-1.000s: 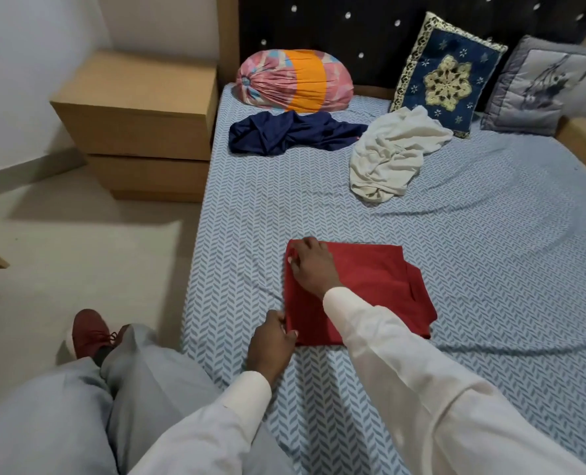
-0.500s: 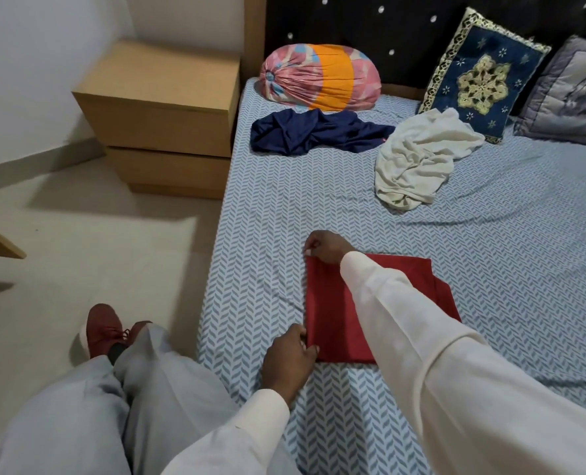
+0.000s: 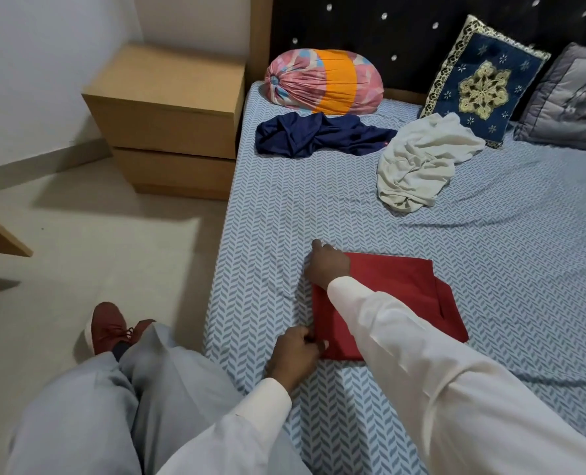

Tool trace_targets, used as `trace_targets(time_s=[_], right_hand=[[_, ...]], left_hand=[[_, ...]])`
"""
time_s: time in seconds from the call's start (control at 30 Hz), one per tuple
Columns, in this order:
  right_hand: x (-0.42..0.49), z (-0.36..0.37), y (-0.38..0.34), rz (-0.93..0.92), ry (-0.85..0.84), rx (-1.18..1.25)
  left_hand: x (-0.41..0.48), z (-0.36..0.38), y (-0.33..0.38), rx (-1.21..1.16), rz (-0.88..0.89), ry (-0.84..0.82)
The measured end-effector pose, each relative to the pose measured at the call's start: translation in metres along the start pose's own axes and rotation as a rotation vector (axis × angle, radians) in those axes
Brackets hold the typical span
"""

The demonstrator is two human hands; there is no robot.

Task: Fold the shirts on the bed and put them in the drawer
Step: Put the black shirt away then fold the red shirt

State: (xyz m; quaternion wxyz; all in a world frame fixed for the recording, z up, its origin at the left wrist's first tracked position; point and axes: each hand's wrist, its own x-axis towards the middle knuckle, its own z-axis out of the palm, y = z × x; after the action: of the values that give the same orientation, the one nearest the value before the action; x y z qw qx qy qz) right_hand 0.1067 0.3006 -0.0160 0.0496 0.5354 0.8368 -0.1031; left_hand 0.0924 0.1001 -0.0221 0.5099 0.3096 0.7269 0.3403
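Three shirts lie on the one bed (image 3: 319, 217): a folded red shirt (image 3: 387, 296) at lower centre of the frame, and a crumpled navy shirt (image 3: 319, 135) and a crumpled white shirt (image 3: 418, 166) higher up. Three cushions line the top: a round pink-and-orange cushion (image 3: 322, 80), a blue patterned cushion (image 3: 483, 80) and a grey cushion (image 3: 572, 97). One bedside cabinet (image 3: 171, 80) at upper left has two drawers, an upper drawer (image 3: 168, 132) and a lower drawer (image 3: 178, 173). One red shoe (image 3: 106, 325) shows at lower left.
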Motion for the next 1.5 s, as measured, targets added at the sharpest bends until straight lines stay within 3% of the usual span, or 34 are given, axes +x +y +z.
trace_targets(time_s=[0.07, 0.23, 0.33, 0.43, 0.53, 0.63, 0.8, 0.9, 1.0, 1.1, 1.23, 1.37, 1.5], right_hand=[[-0.005, -0.007, 0.0, -0.012, 0.016, 0.012], [-0.018, -0.033, -0.035, -0.071, 0.068, 0.16], [-0.017, -0.04, -0.075, -0.1, 0.048, 0.337], [-0.014, -0.035, -0.096, -0.162, -0.087, 0.457], [-0.027, -0.036, -0.086, -0.4, -0.177, 0.28], [-0.036, -0.026, -0.047, -0.555, -0.224, 0.109], [-0.033, -0.033, 0.043, -0.294, -0.168, 0.079], [-0.017, -0.036, 0.101, -0.135, -0.195, 0.013], [-0.024, -0.049, 0.123, -0.058, -0.297, 0.124], [-0.022, -0.046, 0.133, 0.003, -0.299, 0.232], [-0.011, -0.039, 0.135, 0.075, -0.299, 0.312], [-0.004, -0.04, 0.126, 0.083, -0.331, 0.236], [-0.001, -0.044, 0.127, 0.058, -0.366, 0.22]], left_hand=[[-0.005, -0.008, 0.005, -0.211, -0.009, -0.093], [-0.028, -0.063, 0.004, -0.34, -0.022, -0.119], [-0.028, -0.114, -0.008, -0.283, -0.069, 0.05], [-0.022, -0.151, -0.012, 0.029, -0.048, 0.319], [-0.026, -0.151, -0.006, 0.288, 0.0, 0.508], [-0.024, -0.119, -0.001, 0.352, 0.171, 0.41], [-0.023, -0.039, 0.008, 0.595, 0.418, 0.093], [-0.027, -0.002, 0.01, 0.692, 0.525, 0.044], [-0.03, 0.029, 0.008, 0.756, 0.545, 0.036], [-0.032, 0.049, 0.003, 0.52, 0.271, 0.117], [-0.038, 0.058, 0.004, -0.498, -0.342, -0.032], [-0.037, 0.074, 0.004, -0.755, -0.39, 0.04], [-0.036, 0.085, 0.005, -0.767, -0.333, 0.061]])
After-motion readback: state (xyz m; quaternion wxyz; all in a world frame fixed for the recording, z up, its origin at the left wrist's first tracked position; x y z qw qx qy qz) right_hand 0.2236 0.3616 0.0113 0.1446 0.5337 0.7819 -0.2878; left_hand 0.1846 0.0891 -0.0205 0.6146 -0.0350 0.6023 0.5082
